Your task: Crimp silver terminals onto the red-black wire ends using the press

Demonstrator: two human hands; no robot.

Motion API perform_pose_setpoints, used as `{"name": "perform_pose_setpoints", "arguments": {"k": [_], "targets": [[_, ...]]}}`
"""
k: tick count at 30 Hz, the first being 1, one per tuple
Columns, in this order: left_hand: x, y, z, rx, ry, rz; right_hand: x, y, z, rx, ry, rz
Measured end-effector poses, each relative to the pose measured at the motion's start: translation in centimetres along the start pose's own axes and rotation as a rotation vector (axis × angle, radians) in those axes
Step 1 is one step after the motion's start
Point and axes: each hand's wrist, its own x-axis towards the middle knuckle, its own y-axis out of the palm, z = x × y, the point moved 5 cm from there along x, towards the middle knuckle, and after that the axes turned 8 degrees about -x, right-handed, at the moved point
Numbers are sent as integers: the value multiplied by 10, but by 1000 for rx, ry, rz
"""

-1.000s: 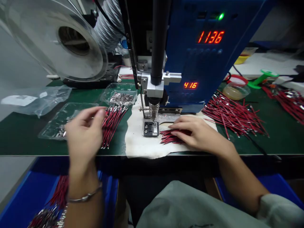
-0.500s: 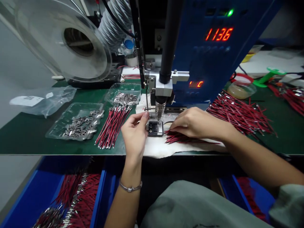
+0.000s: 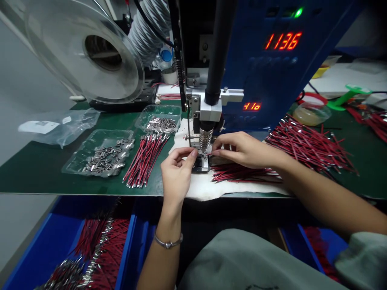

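My left hand (image 3: pixel 179 169) is closed in a pinch at the left side of a small black fixture (image 3: pixel 198 166); whatever lies between thumb and fingertip is too small to name. From the right, my right hand (image 3: pixel 242 149) pinches a thin red wire, its end at the fixture just under the spring-wrapped soldering head (image 3: pixel 205 139). Below that hand, a pile of red and black wires (image 3: pixel 242 173) rests on a white cloth (image 3: pixel 208 193). The machine's blue housing (image 3: pixel 254 76) stands behind, with lit red digits.
Two clear trays (image 3: pixel 71 163) of small metal parts and a bundle of red and black wires (image 3: pixel 145 161) lie on the left. To the right is a larger wire heap (image 3: pixel 311 149). A big clear reel (image 3: pixel 60 48) stands back left. Blue drawers (image 3: pixel 36 249) with wires sit below the table edge.
My right hand has risen from the wire pile to the fixture with a wire. My left hand has shifted slightly right, over the fixture's edge. The lower red display reads differently.
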Motion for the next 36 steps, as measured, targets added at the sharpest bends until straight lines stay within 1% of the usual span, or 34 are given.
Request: {"name": "perform_pose_setpoints", "arguments": {"k": [3,7,10,13,21,28,33,36], "targets": [[0,-1,-2,37,9,-34,-1,1,2,1,-10,-86],[3,-2,-4,-29,8,-49,-2,3,6,-22,-76,-150],[3,-1,-1,-46,-13,-34,-4,5,7,-59,-94,-142],[0,-2,2,16,-27,-18,-5,5,8,-97,-74,-125],[-3,-1,-1,113,39,-11,-8,10,11,-228,-35,-136],[-3,0,-3,138,31,7,-8,11,16,-255,-16,-142],[-4,-1,-3,134,30,16,-9,12,18,-266,-50,-137],[-4,0,-4,136,44,20,-9,13,15,-231,-53,-156]]}}
